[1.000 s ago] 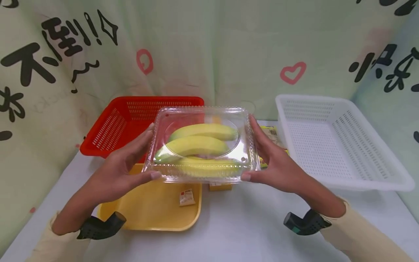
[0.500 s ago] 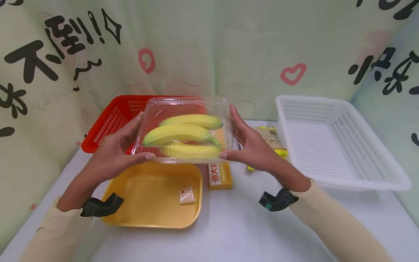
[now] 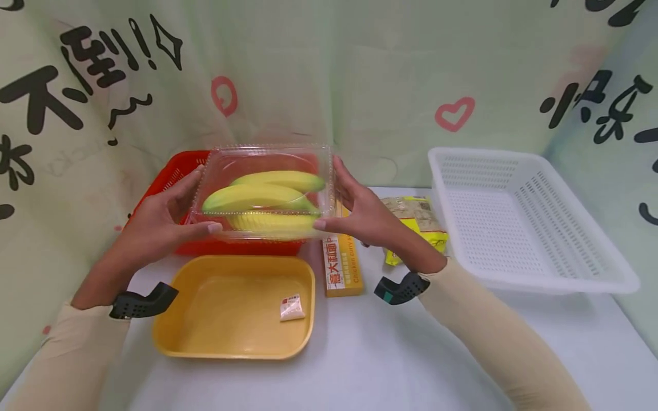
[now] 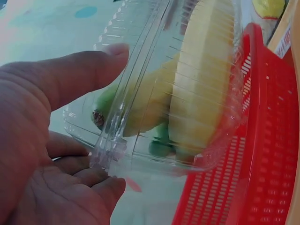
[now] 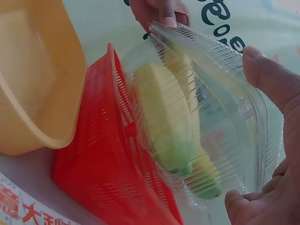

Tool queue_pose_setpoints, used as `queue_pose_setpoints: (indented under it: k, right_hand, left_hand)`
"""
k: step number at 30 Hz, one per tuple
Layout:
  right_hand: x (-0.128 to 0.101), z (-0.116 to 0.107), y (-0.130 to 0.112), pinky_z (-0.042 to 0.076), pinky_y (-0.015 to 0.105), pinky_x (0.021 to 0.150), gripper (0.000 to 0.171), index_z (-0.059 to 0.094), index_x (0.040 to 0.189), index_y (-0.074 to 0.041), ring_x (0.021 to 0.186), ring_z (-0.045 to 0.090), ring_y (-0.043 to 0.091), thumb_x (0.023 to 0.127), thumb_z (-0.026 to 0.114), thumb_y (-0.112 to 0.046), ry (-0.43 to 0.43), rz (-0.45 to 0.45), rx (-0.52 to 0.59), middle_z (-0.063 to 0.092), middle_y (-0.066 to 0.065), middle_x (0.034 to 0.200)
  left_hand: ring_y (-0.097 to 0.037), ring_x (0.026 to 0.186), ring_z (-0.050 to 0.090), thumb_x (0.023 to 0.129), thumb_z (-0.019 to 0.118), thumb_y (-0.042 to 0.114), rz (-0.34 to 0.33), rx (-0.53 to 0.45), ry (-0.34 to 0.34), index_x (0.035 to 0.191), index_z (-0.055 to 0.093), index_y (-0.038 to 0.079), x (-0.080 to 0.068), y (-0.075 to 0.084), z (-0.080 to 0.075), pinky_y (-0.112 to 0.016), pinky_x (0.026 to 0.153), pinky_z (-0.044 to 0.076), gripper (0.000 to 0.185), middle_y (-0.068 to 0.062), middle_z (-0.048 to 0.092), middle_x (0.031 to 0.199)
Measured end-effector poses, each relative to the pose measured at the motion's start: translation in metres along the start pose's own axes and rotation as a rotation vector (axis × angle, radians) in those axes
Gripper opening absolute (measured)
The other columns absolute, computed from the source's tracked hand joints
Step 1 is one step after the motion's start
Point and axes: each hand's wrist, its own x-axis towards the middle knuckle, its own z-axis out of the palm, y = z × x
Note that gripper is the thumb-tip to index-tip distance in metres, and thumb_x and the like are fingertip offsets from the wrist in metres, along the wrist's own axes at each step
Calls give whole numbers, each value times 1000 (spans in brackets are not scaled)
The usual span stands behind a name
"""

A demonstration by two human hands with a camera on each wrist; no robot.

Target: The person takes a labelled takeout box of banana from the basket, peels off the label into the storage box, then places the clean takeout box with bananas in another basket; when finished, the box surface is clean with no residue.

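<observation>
A clear box [image 3: 263, 191] of bananas [image 3: 259, 197], being gripped at its ends between the left hand [image 3: 154, 225] and right hand [image 3: 362, 214], is being carried leftward from above the tray [image 3: 233, 308] to over the red basket [image 3: 169, 182].

Between my fingers [image 3: 197, 201] the box [image 3: 262, 191] is clear, glossy, ribbed plastic; the red basket [image 3: 169, 180] is perforated plastic, the yellow tray [image 3: 231, 308] smooth and matt.
</observation>
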Motion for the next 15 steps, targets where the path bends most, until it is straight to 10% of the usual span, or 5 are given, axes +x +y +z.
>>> queue_pose_setpoints:
  k: [15]
  right_hand:
    - [44, 16, 7, 46, 34, 98, 112, -3, 157, -21, 143, 27, 17, 81, 79, -32, -101, 42, -22, 10, -4, 162]
  left_hand:
    - [-27, 129, 45, 85, 78, 25, -84, -58, -52, 156, 20, 32, 11, -26, -23, -28, 81, 53, 92, -1, 40, 151]
